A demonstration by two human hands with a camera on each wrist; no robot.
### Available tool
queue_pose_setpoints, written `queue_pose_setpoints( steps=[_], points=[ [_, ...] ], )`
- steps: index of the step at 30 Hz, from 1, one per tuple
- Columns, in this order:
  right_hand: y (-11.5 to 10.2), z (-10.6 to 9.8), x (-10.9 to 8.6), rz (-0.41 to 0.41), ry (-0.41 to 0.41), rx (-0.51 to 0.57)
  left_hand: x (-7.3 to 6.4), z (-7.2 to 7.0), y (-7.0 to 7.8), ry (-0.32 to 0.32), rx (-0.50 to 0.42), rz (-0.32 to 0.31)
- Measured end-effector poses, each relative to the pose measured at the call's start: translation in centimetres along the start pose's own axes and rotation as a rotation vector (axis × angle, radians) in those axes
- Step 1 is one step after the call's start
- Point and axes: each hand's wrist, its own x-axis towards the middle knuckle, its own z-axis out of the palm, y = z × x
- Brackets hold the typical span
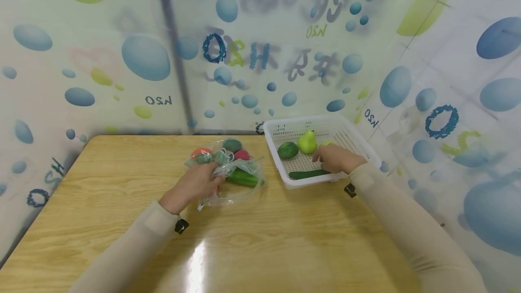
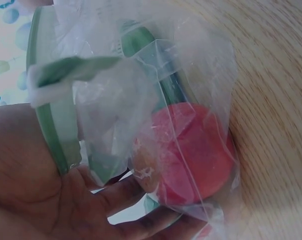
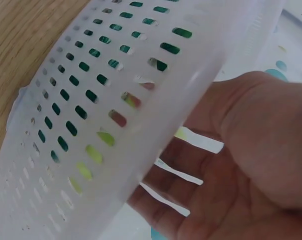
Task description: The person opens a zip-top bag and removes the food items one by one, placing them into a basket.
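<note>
Wooden table (image 1: 268,243): right hand (image 1: 337,157), fingers apart, beside crosswise cucumber (image 1: 307,174) in basket (image 1: 277,162); left of basket, left hand (image 1: 195,183) pinches zip bag (image 1: 244,166).

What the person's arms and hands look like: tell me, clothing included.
The left sleeve and right sleeve are long, plain and pale beige, reaching the wrists. The left hand and right hand wear no gloves. A small black piece shows by each wrist; what it is, I can't tell.
</note>
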Motion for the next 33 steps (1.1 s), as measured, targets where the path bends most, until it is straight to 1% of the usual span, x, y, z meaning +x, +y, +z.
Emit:
queue_pose_setpoints(
  steps=[3,6,9,11,16,23,28,33],
  points=[
    [-0.2,0.2,-0.2,-0.023,0.067,0.023,0.0,0.0,0.0,0.003,-0.002,-0.001],
    [-0.6,0.3,-0.3,-0.077,0.161,0.035,0.0,0.0,0.1,0.0,0.002,-0.003],
    [-1.5,0.3,-0.3,-0.121,0.247,0.05,0.0,0.0,0.1,-0.005,0.004,-0.015],
    [-2.2,0.3,-0.4,-0.128,0.29,0.056,0.0,0.0,0.1,-0.008,0.007,-0.019],
    [-4.5,0.2,-0.6,-0.141,0.358,0.058,0.0,0.0,0.2,-0.011,0.017,-0.011],
    [-7.9,0.4,-1.1,-0.255,0.449,0.058,0.1,0.0,0.2,-0.004,0.025,-0.011],
    [-10.4,0.8,-1.8,-0.285,0.497,0.025,0.0,-0.1,0.2,-0.002,0.022,-0.007],
    [-12.9,1.8,-2.4,-0.333,0.561,0.039,-0.1,0.0,0.1,0.004,-0.001,-0.006]
  ],
)
